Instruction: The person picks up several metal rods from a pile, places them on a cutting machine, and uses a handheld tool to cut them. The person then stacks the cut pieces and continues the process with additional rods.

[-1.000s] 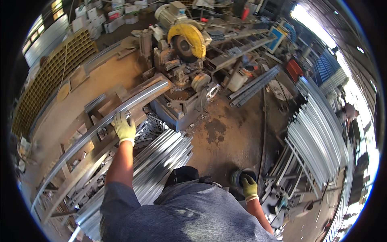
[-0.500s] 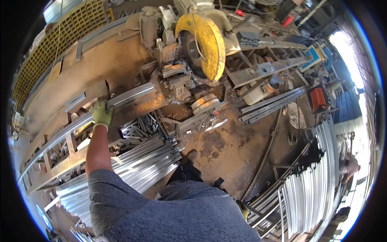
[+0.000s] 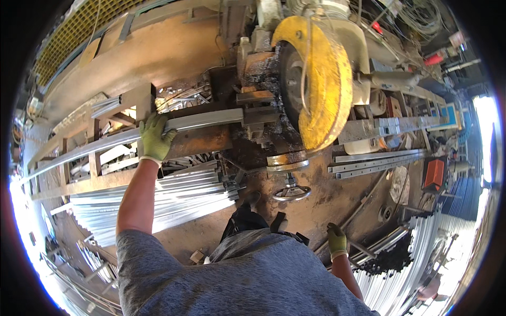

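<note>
Steel bar [image 3: 200, 122] fed to yellow saw [image 3: 321, 79], uncut I reckon; my left hand [image 3: 154, 138] clamps it mid-frame; right hand [image 3: 336, 240] loose, lower right.

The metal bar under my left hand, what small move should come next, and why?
Probably slide the bar a little further right toward the yellow saw. The left hand grips it on the rack, its end sits at the clamp short of the blade, and the right hand hangs free.

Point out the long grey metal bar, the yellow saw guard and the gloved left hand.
Long grey metal bar [image 3: 205, 120]: head view, top face near the saw.
Yellow saw guard [image 3: 327, 84]: head view, curved outer face.
Gloved left hand [image 3: 154, 138]: head view, back of glove.
</note>
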A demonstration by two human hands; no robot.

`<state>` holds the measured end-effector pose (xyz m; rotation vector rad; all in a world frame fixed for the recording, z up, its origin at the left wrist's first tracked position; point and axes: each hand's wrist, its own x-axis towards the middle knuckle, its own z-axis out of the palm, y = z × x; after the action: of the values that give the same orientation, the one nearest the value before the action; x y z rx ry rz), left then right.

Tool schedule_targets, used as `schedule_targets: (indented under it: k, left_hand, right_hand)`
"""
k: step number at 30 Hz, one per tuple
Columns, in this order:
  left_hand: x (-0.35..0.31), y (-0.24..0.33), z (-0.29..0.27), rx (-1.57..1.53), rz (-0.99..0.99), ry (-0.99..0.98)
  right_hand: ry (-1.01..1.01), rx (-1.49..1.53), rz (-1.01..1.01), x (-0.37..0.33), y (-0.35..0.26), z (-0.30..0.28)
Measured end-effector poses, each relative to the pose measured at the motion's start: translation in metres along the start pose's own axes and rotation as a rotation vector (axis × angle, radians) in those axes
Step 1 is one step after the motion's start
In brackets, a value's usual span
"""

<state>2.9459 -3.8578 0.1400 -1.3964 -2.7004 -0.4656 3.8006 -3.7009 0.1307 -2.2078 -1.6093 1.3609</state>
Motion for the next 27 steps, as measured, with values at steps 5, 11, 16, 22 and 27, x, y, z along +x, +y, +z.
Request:
schedule_targets:
  k: [5, 11, 16, 22, 27]
  left_hand:
    - [0.0, 0.014, 0.012, 0.03, -0.021, 0.027]
    - [0.002, 0.013, 0.014, -0.016, -0.062, 0.0]
    - [0.005, 0.015, 0.014, -0.007, -0.088, -0.023]
    - [-0.003, 0.022, 0.021, 0.085, -0.098, -0.046]
    - [0.009, 0.022, 0.011, -0.025, -0.12, -0.071]
  right_hand:
    - [-0.188, -0.161, -0.152, 0.03, -0.044, 0.024]
    - [-0.361, -0.361, -0.12, 0.056, -0.077, 0.019]
    - [-0.389, -0.454, -0.348, 0.097, -0.094, 0.001]
    - [-0.412, -0.588, -0.398, 0.15, -0.095, -0.016]
    - [-0.476, -0.591, -0.481, 0.186, -0.106, -0.027]
